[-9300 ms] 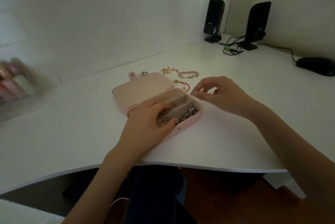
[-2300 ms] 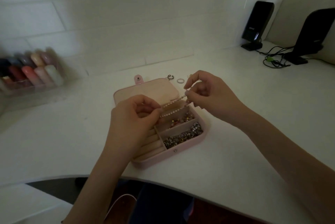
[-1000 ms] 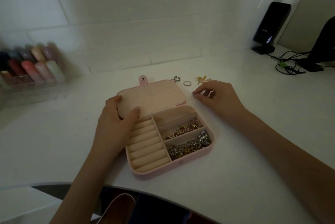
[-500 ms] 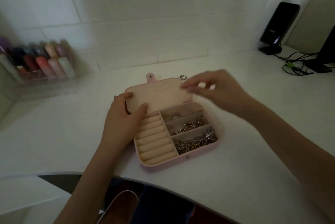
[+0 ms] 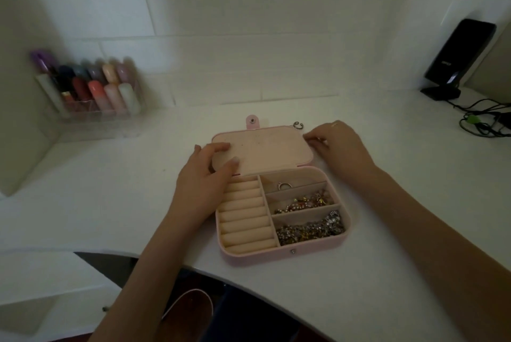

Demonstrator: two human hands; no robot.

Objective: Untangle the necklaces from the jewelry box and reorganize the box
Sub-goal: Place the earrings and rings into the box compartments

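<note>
Your left hand [image 5: 205, 181] lies over the near-left corner of the flat-open lid [image 5: 262, 149] of the pink rectangular jewelry box [image 5: 279, 204], fingers loosely spread, thumb pressing the cream lining, gripping nothing. Your right hand [image 5: 339, 145] rests palm-down on the white surface [image 5: 401, 203] at the lid's right edge, fingers curled under; whether they pinch anything I cannot tell. The box's right compartments hold a silver ring [image 5: 283, 185], a gold-and-red tangle of chains [image 5: 304, 202] and a silver beaded tangle [image 5: 311, 228]; a small dark ring [image 5: 298, 125] lies beyond the lid.
</note>
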